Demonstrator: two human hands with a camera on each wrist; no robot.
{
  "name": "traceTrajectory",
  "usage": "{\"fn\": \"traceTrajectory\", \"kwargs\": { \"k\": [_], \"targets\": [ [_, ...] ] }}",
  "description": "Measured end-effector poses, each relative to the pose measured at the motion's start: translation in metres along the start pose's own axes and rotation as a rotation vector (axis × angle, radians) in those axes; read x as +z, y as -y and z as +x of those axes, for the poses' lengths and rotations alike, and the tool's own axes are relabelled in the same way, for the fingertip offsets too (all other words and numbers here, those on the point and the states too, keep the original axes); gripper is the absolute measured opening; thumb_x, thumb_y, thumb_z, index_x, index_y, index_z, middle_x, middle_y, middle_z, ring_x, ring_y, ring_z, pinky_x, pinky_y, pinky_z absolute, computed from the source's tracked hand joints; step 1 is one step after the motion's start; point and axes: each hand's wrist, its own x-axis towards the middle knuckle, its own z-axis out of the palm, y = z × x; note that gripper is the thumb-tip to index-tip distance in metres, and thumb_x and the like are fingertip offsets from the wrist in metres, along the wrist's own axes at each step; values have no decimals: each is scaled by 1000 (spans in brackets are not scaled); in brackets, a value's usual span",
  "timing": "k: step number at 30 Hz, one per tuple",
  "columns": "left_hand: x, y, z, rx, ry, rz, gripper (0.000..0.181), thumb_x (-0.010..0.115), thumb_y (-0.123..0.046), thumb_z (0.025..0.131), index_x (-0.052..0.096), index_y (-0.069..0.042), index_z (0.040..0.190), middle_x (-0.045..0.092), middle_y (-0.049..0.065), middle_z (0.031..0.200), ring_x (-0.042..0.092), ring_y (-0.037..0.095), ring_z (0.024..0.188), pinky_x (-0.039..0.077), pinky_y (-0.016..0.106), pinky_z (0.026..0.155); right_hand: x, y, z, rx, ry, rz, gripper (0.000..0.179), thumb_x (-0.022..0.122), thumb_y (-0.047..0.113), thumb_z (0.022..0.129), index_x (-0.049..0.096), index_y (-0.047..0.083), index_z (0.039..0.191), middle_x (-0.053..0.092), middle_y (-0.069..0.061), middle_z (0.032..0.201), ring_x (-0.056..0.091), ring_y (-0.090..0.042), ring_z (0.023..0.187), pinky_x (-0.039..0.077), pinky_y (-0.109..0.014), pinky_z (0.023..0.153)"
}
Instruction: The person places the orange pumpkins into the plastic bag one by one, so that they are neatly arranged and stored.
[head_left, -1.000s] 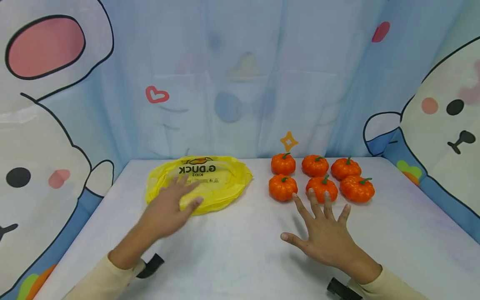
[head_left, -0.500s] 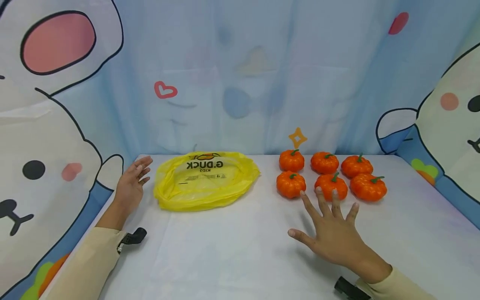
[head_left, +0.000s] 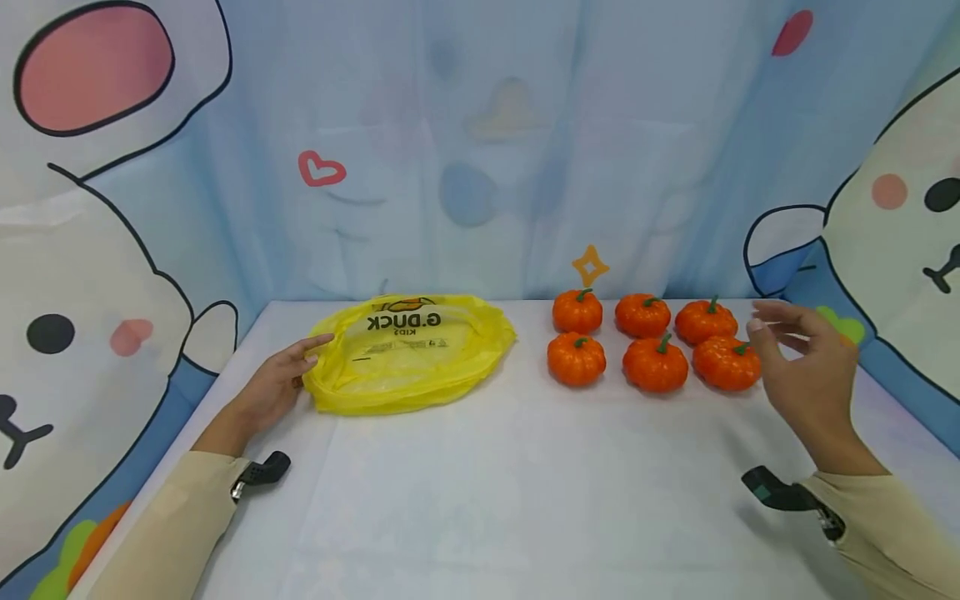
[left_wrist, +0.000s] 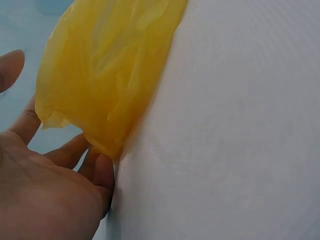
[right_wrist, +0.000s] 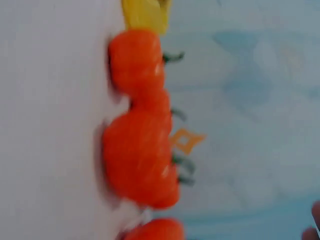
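Lying right at the left hand's [head_left: 266, 396] fingertips is the yellow bag [head_left: 408, 367], spread on the bench [head_left: 480, 492]; over by the right hand [head_left: 813, 379] sit six orange pumpkins [head_left: 655, 365]. And what a bag — thin, see-through in places, wrinkled at the rim, its dark G.DUCK lettering reading backwards! Glossy pumpkins too, green-stemmed, two rows of three. Now the hands: the left is open, thumb well apart, fingers reaching behind the bag's edge and touching it. The right is raised just beside the front-right pumpkin, fingers loosely bent, nothing held — contact there is hard to tell. Behind it all hangs a pale blue curtain [head_left: 465, 100].
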Motion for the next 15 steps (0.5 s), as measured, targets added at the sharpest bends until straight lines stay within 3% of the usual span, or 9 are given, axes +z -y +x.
{"fn": "traceTrajectory", "kwargs": {
  "k": [3,5,8,11,15],
  "targets": [
    [0,0,0,-10,-26,67,53,49,-23,104,34,-10,152,-1,8,168,-1,30,153,0,54,124,1,-32,15,176,13,30,49,58,34,98,50,17,143,49,-10,146,40,-14,132,31,-31,113],
    [1,0,-1,-23,-39,119,54,52,-23,103,35,-9,152,0,9,168,-7,31,154,-2,56,123,2,-51,20,297,87,63,60,57,40,97,37,24,151,36,-9,157,26,-26,146,26,-42,119],
    [2,0,-2,-28,-51,173,56,54,-22,102,35,-8,152,1,10,167,-11,34,153,-6,60,121,3,-73,25,445,241,108,78,57,50,95,16,31,158,15,-9,166,10,-35,152,22,-55,121],
    [2,0,-2,-36,-67,198,55,55,-21,101,36,-9,152,2,10,167,-9,34,154,-5,61,121,5,-88,28,523,357,159,89,58,55,92,3,31,159,2,-13,167,0,-40,153,20,-62,118],
    [2,-1,-1,-44,-71,199,56,56,-20,100,37,-10,151,4,10,167,-8,34,154,-5,61,121,7,-100,29,552,438,166,95,60,54,92,-3,30,159,-1,-18,165,-1,-45,151,19,-64,116]
  ]
}}
